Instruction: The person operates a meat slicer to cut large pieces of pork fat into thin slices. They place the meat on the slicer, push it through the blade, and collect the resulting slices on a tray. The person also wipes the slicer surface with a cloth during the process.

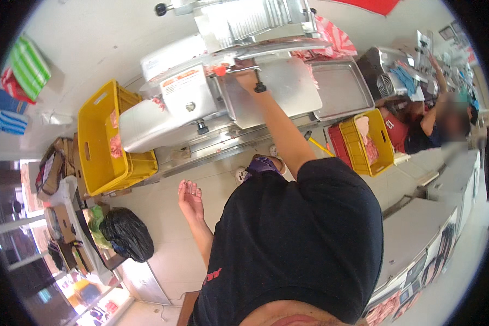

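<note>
My right hand (246,79) reaches forward to a metal meat slicer (185,89), beside a black knob (260,87) on a metal rod. Its fingers are blurred and partly hidden under the slicer's edge, so whether they grip anything does not show. A small red-orange piece (219,71) lies just left of those fingers. Under my right forearm is a flat metal tray (288,89). My left hand (191,200) hangs in the air over the floor, left of my body, its fingers loosely bent and apart with nothing in them.
A yellow crate (95,157) with bits of meat stands left of the slicer. An empty metal tray (343,89) lies to the right. Below it, another yellow crate (383,142) holds meat. A black plastic bag (126,234) sits at lower left. A co-worker (418,127) is at far right.
</note>
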The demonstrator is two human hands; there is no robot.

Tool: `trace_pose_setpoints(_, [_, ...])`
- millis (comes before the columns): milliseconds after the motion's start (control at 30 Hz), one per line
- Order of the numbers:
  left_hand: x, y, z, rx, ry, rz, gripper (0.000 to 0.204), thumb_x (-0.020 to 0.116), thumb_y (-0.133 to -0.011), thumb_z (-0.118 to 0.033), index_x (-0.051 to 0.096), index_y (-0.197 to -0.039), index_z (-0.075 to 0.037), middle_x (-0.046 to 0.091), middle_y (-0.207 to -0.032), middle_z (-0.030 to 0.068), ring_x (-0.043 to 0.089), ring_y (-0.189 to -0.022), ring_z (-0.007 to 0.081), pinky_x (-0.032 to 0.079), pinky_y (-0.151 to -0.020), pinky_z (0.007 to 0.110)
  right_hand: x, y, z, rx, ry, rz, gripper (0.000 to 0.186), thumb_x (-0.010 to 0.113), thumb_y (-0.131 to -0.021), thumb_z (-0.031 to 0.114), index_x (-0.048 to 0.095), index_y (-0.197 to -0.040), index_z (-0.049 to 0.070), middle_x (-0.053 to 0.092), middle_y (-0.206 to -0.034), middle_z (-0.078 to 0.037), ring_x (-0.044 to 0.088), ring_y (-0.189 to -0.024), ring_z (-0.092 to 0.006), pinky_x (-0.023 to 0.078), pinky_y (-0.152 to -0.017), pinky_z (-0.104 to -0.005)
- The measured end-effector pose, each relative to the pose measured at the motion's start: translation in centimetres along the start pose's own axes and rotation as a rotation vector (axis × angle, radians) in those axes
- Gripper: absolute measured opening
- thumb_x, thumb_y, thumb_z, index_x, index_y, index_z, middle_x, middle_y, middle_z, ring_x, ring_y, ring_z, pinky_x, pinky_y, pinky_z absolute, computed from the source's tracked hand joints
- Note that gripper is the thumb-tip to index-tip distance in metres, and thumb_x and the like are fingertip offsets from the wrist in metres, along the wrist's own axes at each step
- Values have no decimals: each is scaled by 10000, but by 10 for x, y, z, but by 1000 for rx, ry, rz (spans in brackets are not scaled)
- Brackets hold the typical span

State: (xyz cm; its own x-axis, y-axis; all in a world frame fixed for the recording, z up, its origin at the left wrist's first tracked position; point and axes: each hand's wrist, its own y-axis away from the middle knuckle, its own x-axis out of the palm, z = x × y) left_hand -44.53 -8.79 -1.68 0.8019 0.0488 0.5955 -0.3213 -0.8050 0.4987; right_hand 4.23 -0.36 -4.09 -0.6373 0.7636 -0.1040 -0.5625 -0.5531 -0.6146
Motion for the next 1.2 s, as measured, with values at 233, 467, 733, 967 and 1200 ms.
trace_pose_setpoints(233, [25,-9,-7,-65,-100,123,256,639,-959,-196,601,-1197,-109,662,-1073,32,619,-992,178,496,-841,327,53,-32,15,120,473,-4,287,684,-852,276,690,-1033,54,715,-966,-185,686,-894,-350,546,-800,-431])
trace_pose_setpoints(467, [35,-8,-2,-103,-139,121,259,640,-959,-203,587,-1198,-120,651,-1069,24,612,-995,171,499,-839,318,31,8,-20,51,652,70,323,649,-900,315,687,-1089,57,703,-970,-211,672,-943,-398,525,-854,-466])
trace_pose_setpoints(733, [34,-11,16,-162,-132,120,237,644,-958,-187,593,-1180,-120,664,-1029,29,630,-958,172,512,-808,313,-20,39,90,676,253,433,389,571,-954,325,673,-1163,14,642,-1261,-204,584,-1192,-341,435,-1049,-436])
trace_pose_setpoints(967, [58,-28,9,-144,-188,214,212,654,-953,-195,606,-1149,-133,664,-1024,16,631,-952,166,507,-803,306,5,-26,59,353,533,520,561,600,-886,540,644,-1293,156,600,-1345,-155,569,-1253,-314,442,-1060,-484])
trace_pose_setpoints(1200, [52,-27,19,-123,-133,158,244,661,-946,-206,603,-1170,-127,661,-1022,25,628,-960,180,511,-812,324,12,5,-54,-51,1197,164,501,554,-918,444,626,-1254,79,611,-1319,-157,515,-1268,-393,359,-1033,-574])
